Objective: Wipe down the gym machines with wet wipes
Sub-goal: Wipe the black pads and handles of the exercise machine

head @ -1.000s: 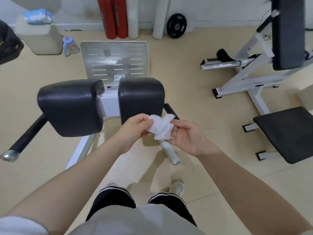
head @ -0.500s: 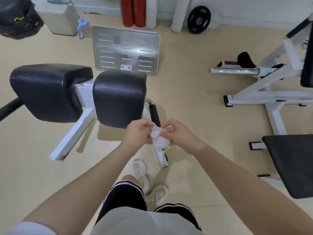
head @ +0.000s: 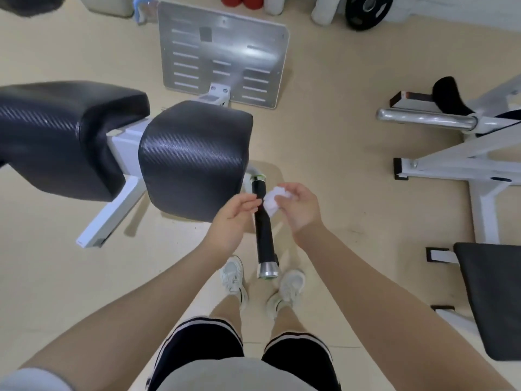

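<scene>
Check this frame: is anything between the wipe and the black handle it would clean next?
Nothing visible. The right hand holds the bunched wet wipe right beside the black handle, with no object between them. The left hand sits open on the handle's other side.

Both hands hang over the black handle bar (head: 263, 227), which runs from 12 to 6 o'clock directly beneath them; the left hand (head: 232, 218) sits just at its 9 o'clock side, the right hand (head: 300, 208) at 3 o'clock, gripping the wet wipe (head: 272, 200). At 10 o'clock the near black pad (head: 194, 159) blocks passage, with a second pad (head: 64, 136) beyond it toward 9. At 12 o'clock the metal footplate (head: 222, 52) stands. Open floor (head: 338, 165) lies from 1 to 3 o'clock, until the white frame (head: 462, 153) and the black seat (head: 493, 300) at 4.
</scene>
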Tool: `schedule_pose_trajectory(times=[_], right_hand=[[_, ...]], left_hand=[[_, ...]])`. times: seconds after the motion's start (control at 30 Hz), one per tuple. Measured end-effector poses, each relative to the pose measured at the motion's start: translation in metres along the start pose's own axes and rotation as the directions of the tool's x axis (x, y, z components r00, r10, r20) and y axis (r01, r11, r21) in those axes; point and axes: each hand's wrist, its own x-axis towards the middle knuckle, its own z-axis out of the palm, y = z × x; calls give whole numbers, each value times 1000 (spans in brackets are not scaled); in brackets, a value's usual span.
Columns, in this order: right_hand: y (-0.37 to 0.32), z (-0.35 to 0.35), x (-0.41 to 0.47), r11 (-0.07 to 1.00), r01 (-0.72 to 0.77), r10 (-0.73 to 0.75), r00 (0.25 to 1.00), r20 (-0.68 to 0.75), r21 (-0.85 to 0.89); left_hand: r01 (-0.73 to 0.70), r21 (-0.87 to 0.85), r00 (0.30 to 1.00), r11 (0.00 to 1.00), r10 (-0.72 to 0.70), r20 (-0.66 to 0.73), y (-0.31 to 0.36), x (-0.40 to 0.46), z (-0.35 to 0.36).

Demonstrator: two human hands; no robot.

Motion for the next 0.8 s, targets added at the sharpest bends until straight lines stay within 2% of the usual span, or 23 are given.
schedule_pose_trajectory(times=[0.07,0.1,0.17,0.23,0.3,0.37,0.43,0.53,0.67,0.7,0.73,0.8], right_hand=[[2,0,27,950,147,-167,985,-50,-277],[4,0,41,900,219,-248,968,-29,-376],[14,6,69,773,371,-381,920,91,-514],[28,16,87,668,470,-428,877,220,-576],[40,23,92,640,539,-452,841,298,-548],[45,19,87,627,595,-495,803,333,-503],[49,6,74,607,649,-491,760,426,-458],[63,-20,33,638,671,-426,716,552,-378],[78,-54,-23,645,729,-424,591,687,-229],[75,-57,-23,668,709,-396,596,699,-227],[71,-57,-15,701,668,-371,640,673,-248],[56,-47,15,741,582,-383,776,500,-336]], left_hand=[[80,46,993,996,-76,-91,-17,9,1],[135,87,987,987,-126,-102,-28,11,3],[240,76,969,968,-234,-76,-47,13,9],[298,-77,953,951,-301,-24,-60,12,18],[295,-213,952,931,-305,-16,-67,10,24],[271,-264,955,926,-292,-46,-72,9,28],[249,-288,959,925,-277,-60,-73,7,30],[245,-297,958,923,-277,-69,-71,5,33],[237,-301,961,924,-268,-64,-63,2,34],[239,-301,960,923,-272,-72,-63,1,35],[240,-299,959,924,-274,-78,-62,1,35],[243,-288,956,926,-280,-93,-63,3,36]])
